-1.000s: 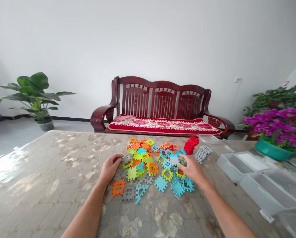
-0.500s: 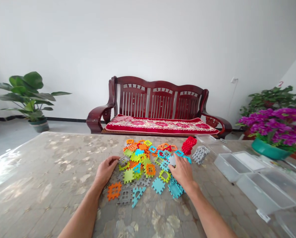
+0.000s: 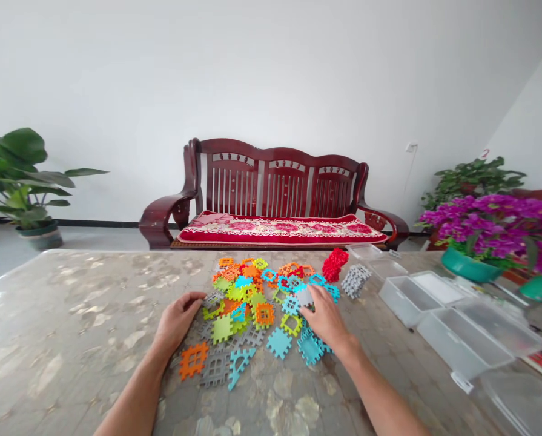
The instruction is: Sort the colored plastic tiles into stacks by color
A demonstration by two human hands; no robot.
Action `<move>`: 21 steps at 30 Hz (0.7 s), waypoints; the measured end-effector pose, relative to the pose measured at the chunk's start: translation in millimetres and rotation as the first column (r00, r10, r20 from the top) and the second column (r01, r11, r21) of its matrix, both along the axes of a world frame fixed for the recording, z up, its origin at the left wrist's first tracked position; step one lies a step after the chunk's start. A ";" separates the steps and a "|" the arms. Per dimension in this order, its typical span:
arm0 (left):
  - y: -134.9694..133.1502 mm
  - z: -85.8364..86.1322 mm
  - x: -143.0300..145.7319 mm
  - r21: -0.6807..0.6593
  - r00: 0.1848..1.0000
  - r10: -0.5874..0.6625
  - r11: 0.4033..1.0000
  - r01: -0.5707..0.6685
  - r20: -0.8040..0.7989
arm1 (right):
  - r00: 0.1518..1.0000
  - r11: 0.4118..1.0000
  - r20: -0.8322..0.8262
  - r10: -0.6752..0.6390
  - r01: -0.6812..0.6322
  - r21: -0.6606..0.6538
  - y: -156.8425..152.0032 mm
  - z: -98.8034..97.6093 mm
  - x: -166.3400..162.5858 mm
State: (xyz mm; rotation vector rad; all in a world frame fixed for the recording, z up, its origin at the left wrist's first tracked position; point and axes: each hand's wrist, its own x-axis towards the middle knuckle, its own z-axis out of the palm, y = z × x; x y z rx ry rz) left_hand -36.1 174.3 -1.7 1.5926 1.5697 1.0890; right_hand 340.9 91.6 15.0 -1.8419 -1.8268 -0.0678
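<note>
A heap of flat plastic interlocking tiles (image 3: 252,297), orange, green, blue, grey and red, lies mid-table. My left hand (image 3: 176,321) rests on the heap's left edge, fingers curled loosely over grey tiles. My right hand (image 3: 326,316) lies on the right side of the heap, fingertips pinching a grey tile (image 3: 304,296). A stack of red tiles (image 3: 334,264) and a stack of grey tiles (image 3: 355,280) stand just beyond the right hand.
Clear plastic bins (image 3: 452,321) with lids sit at the table's right. A pot of purple flowers (image 3: 489,242) stands behind them. A red wooden bench (image 3: 275,206) is beyond the marbled table (image 3: 84,315); a leafy plant (image 3: 20,181) stands far left.
The view has swung to the right. My right hand drew back left from the blue tiles and now pinches a grey tile. My left hand stayed on the heap's left edge.
</note>
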 end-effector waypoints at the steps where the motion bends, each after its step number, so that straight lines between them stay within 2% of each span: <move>1: 0.0 -0.1 -0.2 0.002 1.000 0.001 1.000 -0.001 -0.007 | 1.000 1.000 0.007 0.001 -0.001 -0.019 -0.4 1.8 -1.5; 12: 2.6 -6.2 -2.8 -0.004 0.999 -0.015 1.000 0.015 -0.029 | 0.988 0.995 0.117 -0.098 0.101 -0.019 -0.6 15.2 -13.8; 17: 3.3 -6.4 -2.8 -0.002 1.000 -0.010 1.000 0.010 -0.027 | 0.964 0.982 0.218 -0.151 0.172 -0.080 6.3 27.1 -25.1; 21: 3.7 -7.8 -4.1 0.005 1.000 -0.015 1.000 0.015 -0.016 | 0.956 0.981 0.253 -0.151 0.176 -0.079 11.5 23.7 -28.0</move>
